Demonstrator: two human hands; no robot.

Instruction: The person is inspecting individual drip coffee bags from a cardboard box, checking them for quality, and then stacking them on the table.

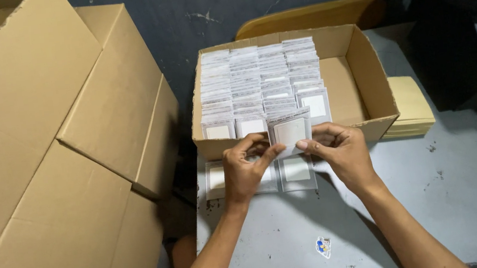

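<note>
over the cardboard box (376,82), glossy square packet (290,132) between fingers (266,155)

A grey table (442,187) with small dark marks holds the things. On it sits an open cardboard box (373,85), and flat square packets (297,173) lie in a row just in front of the box. A stack of yellow envelopes (413,108) lies beside the box, and a little sticker (323,247) is near the front edge.

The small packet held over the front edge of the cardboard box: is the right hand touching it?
Touching. The head view shows the right hand with its fingertips pinching the right edge of the packet; the left hand grips the other edge.
</note>
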